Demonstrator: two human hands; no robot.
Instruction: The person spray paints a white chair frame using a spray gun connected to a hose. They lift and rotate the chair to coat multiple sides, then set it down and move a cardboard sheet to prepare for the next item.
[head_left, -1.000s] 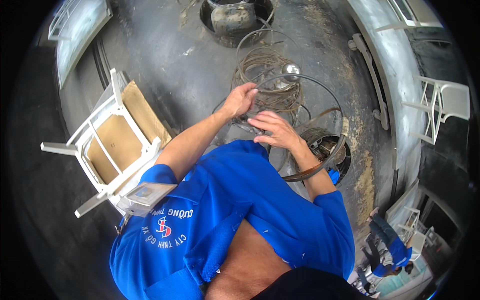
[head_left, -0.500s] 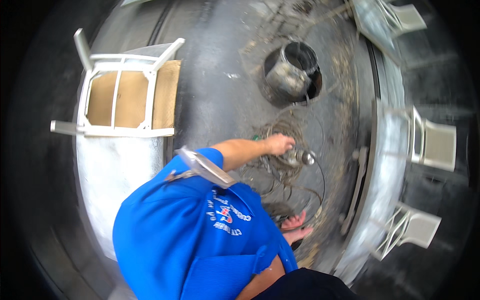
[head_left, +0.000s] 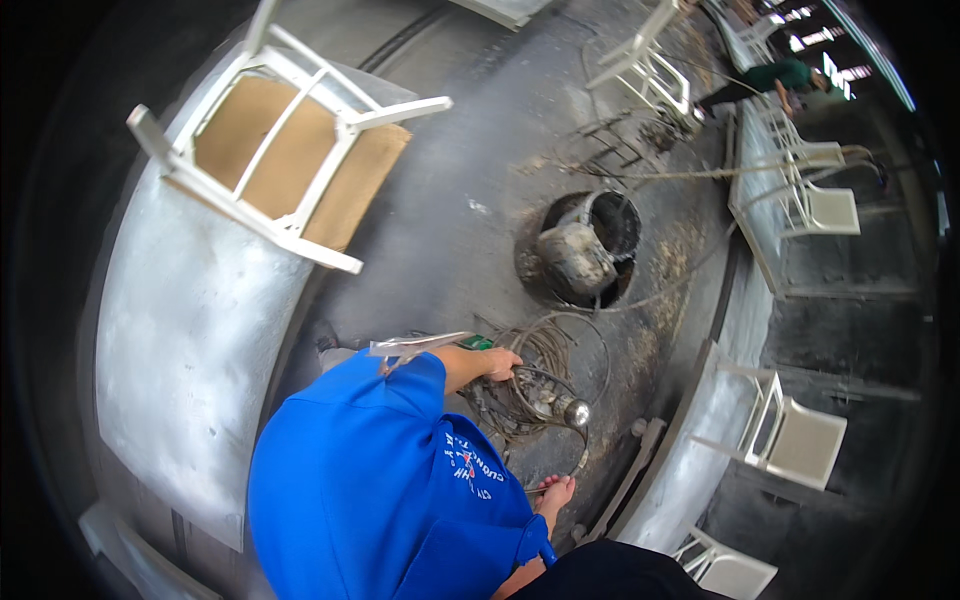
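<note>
My left hand reaches down to a messy coil of thin hoses on the floor, its fingers closed round a dark hose at the coil's edge. Beside the coil lies a silver metal piece with a shiny rounded end, its exact kind unclear. A dark hose curves from near it down to my right hand, where the fingers are pinched round it. Next to my left wrist shows a small green item, partly hidden by my arm.
Beyond the coil stands a stained round drum with a dirty can inside. An upturned white chair frame rests with brown cardboard on a pale bench at left. More white chairs line another bench at right. A person in green bends at far right.
The view has turned, bringing in more chairs and a person at the far right. My left hand has closed on a hose. My right hand, earlier spread, is now pinched on the dark hose.
</note>
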